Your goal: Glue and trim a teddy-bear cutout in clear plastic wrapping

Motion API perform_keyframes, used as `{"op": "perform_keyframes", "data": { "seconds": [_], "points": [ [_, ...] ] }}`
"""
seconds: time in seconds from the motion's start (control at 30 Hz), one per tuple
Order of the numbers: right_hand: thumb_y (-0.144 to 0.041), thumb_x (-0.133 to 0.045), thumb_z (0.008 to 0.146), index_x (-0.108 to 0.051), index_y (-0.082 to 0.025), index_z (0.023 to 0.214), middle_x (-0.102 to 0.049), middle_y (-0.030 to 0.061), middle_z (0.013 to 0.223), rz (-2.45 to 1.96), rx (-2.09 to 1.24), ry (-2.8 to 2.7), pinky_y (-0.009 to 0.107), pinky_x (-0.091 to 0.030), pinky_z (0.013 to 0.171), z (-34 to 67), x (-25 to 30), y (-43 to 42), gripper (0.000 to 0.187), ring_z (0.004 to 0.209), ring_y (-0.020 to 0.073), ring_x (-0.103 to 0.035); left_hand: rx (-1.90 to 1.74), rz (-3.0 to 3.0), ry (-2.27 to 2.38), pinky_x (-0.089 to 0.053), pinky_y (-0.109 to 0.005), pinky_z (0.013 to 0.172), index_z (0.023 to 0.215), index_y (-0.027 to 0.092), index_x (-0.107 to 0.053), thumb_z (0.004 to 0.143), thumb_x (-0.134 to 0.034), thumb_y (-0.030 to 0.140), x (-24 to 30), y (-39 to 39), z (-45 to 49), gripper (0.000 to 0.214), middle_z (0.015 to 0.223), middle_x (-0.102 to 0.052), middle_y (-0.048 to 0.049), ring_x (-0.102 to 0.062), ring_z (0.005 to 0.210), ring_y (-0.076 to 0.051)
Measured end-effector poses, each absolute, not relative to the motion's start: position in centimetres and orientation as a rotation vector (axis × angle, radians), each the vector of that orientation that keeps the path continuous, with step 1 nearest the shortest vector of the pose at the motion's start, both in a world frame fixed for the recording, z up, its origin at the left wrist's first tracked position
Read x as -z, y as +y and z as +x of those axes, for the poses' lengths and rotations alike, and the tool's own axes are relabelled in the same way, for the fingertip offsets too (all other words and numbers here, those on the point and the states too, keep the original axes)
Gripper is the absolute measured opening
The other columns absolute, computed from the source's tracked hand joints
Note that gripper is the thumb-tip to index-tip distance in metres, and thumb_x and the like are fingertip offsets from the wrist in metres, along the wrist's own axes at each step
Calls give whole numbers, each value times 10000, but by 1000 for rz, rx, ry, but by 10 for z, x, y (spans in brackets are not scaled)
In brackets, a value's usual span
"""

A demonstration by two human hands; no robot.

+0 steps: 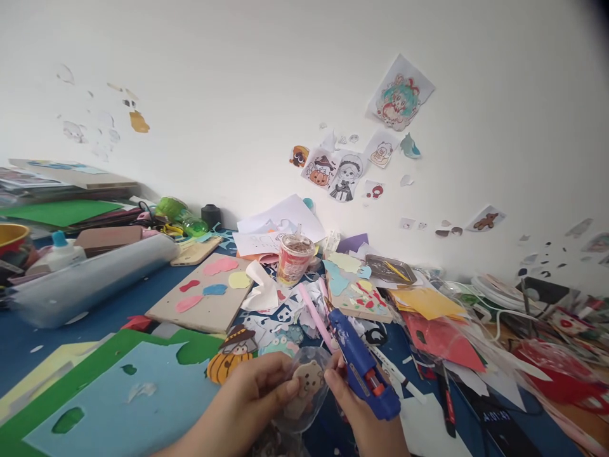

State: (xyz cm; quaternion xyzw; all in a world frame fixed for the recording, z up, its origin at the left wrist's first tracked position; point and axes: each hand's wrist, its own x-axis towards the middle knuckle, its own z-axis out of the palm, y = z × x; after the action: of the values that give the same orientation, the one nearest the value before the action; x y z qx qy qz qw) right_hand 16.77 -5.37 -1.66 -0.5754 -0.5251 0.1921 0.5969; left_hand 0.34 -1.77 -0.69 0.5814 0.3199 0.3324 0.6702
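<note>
Low in the middle of the view, my left hand [252,393] pinches a small clear plastic piece [304,397] that carries a tan bear cut-out [308,379]. My right hand [364,416] is wrapped round a blue hot glue gun [362,365], its nozzle pointing up and left, and its fingertips also touch the right edge of the plastic piece. A pumpkin-and-witch paper cut-out [231,355] lies just left of my left hand on the blue table [109,314].
Green and light-blue foam sheets [118,393] lie at lower left. A cardboard piece with coloured foam shapes [207,295], a cup with a lid [294,257], a clear roll [90,279], a glue bottle [59,251] and heaps of paper scraps [442,330] crowd the table. Drawings [399,95] hang on the wall.
</note>
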Motion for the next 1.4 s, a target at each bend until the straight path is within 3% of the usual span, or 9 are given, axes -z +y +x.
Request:
{"op": "perform_keyframes", "data": {
  "seconds": [0.2, 0.3, 0.43, 0.53, 0.63, 0.83, 1.07, 1.23, 1.4],
  "points": [
    [-349, -633, 700, -622, -205, 722, -675, 10, 685, -1314, -507, -1189, 229, -543, 590, 171, 9, -54, 146, 641, 174, -643, -713, 1348, 594, -446, -234, 618, 768, 166, -614, 736, -579, 539, 2, -15, 0, 376, 696, -644, -22, -593, 683, -170],
    [-376, -623, 712, -631, -207, 704, -676, 11, 699, -1322, -577, -1188, 243, -543, 617, 173, 8, -54, 169, 664, 183, -647, -686, 1340, 466, -438, -265, 746, 872, 221, -628, 742, -592, 521, -7, -20, 1, 330, 840, -657, -14, -592, 839, -184],
    [-386, -636, 701, -648, -210, 748, -669, 13, 711, -1347, -668, -1229, 258, -543, 595, 173, 10, -55, 183, 630, 187, -642, -628, 1196, 334, -396, -339, 848, 1025, 297, -510, 683, -663, 519, -9, -31, 8, 436, 1056, -601, -24, -559, 974, -202],
    [-387, -638, 704, -660, -204, 810, -655, 17, 688, -1415, -656, -1296, 267, -543, 584, 171, 8, -59, 213, 613, 190, -636, -682, 1141, 270, -383, -356, 862, 960, 282, -453, 643, -716, 487, 3, -34, 15, 460, 1068, -574, -25, -562, 958, -192],
    [-383, -647, 701, -650, -211, 794, -635, 8, 658, -1386, -594, -1336, 253, -537, 566, 170, 3, -66, 195, 609, 187, -628, -733, 1166, 279, -414, -314, 763, 895, 244, -427, 607, -725, 521, 16, -29, 17, 499, 1000, -565, -33, -565, 888, -192],
    [-407, -662, 684, -613, -221, 712, -646, 1, 663, -1232, -617, -1295, 250, -527, 602, 161, 5, -72, 194, 625, 177, -626, -776, 1584, 607, -407, -243, 644, 635, 159, -488, 660, -579, 650, 21, -16, 7, 500, 778, -535, -38, -519, 732, -168],
    [-345, -668, 666, -638, -223, 887, -669, 30, 846, -1330, -495, -1248, 258, -531, 655, 158, 18, -75, 254, 777, 207, -643, -750, 1935, 679, -404, -219, 659, 717, 171, -570, 807, -422, 586, 12, -25, 1, 450, 873, -558, -59, -513, 761, -165],
    [-257, -614, 682, -631, -253, 747, -644, -10, 680, -1278, -428, -1475, 240, -511, 619, 161, 7, -76, 68, 662, 178, -627, -716, 1947, 783, -414, -218, 704, 735, 186, -569, 832, -444, 499, 0, -32, 2, 351, 869, -574, -39, -514, 783, -168],
    [-231, -585, 689, -610, -246, 729, -620, -24, 630, -1264, -436, -1542, 211, -492, 577, 161, 2, -74, 50, 615, 158, -613, -730, 1974, 810, -426, -224, 681, 705, 187, -567, 820, -480, 405, -2, -32, 4, 261, 869, -589, -46, -515, 755, -170]
  ]
}}
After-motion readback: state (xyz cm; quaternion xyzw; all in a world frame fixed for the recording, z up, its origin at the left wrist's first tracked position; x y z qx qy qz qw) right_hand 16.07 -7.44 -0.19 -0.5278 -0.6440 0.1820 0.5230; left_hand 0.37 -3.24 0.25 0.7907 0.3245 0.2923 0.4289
